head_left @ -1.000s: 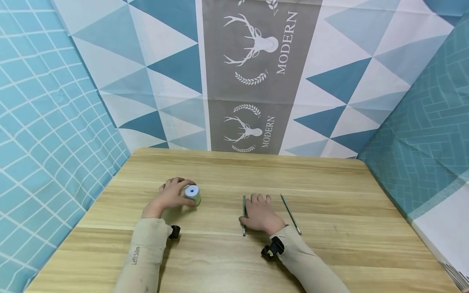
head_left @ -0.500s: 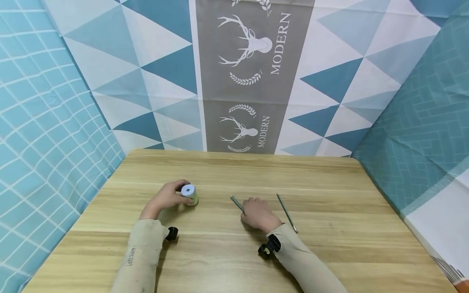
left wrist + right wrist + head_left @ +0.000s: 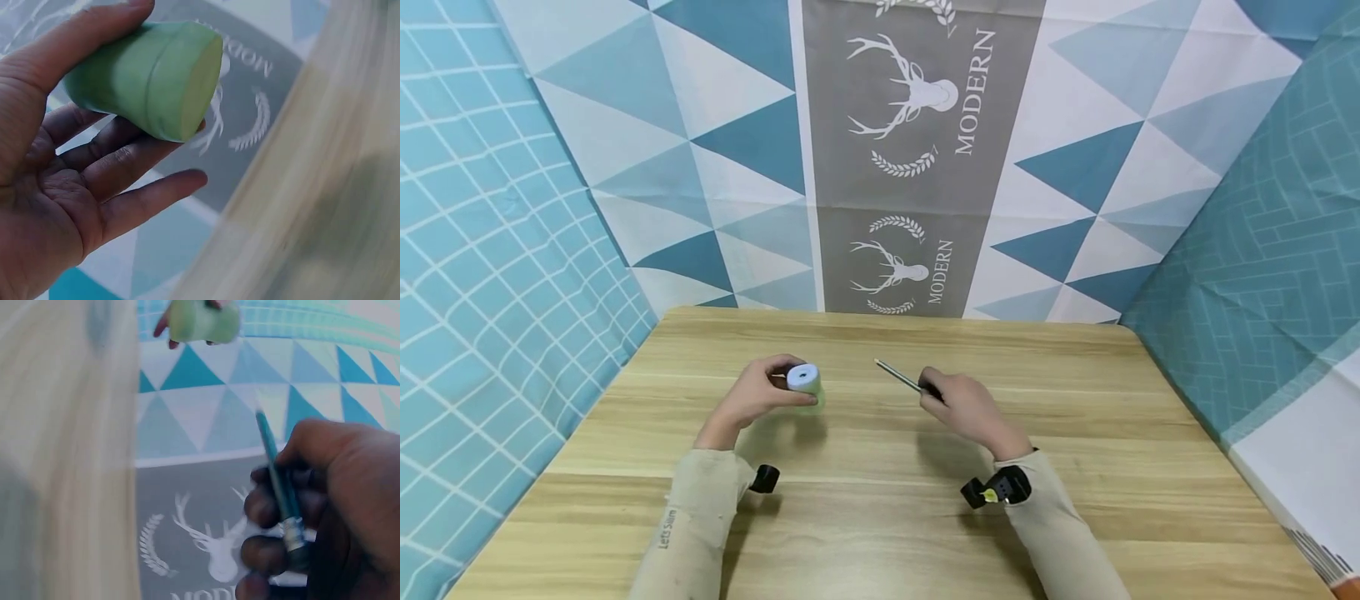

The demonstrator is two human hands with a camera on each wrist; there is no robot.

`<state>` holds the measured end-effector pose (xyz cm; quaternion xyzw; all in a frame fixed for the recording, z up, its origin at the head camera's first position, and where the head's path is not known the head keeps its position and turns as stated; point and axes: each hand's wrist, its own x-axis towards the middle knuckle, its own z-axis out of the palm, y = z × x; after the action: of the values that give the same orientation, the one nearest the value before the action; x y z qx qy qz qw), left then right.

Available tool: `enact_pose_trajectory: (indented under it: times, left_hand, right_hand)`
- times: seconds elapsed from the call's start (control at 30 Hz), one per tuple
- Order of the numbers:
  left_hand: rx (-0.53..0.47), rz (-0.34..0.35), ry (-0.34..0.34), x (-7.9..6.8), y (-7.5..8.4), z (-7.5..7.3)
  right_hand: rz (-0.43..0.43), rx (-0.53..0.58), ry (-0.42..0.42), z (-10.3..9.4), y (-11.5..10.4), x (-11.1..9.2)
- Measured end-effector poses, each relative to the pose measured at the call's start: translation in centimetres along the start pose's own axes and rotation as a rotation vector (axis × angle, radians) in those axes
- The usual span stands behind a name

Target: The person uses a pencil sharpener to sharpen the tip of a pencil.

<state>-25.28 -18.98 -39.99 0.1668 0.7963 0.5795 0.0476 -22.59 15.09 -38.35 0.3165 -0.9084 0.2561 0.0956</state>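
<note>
My left hand [image 3: 756,392] grips a green pencil sharpener [image 3: 805,383] between thumb and fingers, above the wooden table. The sharpener's pale top has a small dark hole; its green body and flat base [image 3: 201,87] show in the left wrist view. To the right, my right hand [image 3: 966,406] holds a green pencil [image 3: 897,374] off the table, its pale tip pointing up and left toward the sharpener. In the right wrist view, the metal band near the pencil's end [image 3: 291,532] lies among my curled fingers. The second pencil is out of sight in the head view.
The wooden table [image 3: 865,517] spreads under both hands. A patterned cloth [image 3: 895,167] hangs behind its back edge, with blue tiled cloth [image 3: 497,250] on the left and teal cloth [image 3: 1277,250] on the right. Black camera mounts [image 3: 1000,487] sit on the wrists.
My right hand has gripped the left pencil, lifted it and turned its tip up-left. My left hand has raised the pencil sharpener off the table and moved slightly right.
</note>
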Motion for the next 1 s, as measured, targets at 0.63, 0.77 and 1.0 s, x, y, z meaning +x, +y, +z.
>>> enact_pose_trajectory:
  times: [0.63,0.77,1.0]
  left_hand:
    - [-0.094,0.073,-0.337,1.1,0.8,6.8]
    - [-0.095,0.066,-0.326,1.1,1.0,7.3]
    - [-0.125,0.027,-0.285,0.9,1.9,7.7]
  right_hand:
    - [-0.045,0.272,-0.058,-1.8,2.5,-3.9]
    - [-0.068,0.223,-0.073,-2.0,2.2,-4.0]
    - [-0.187,-0.010,0.010,-2.0,1.0,-3.9]
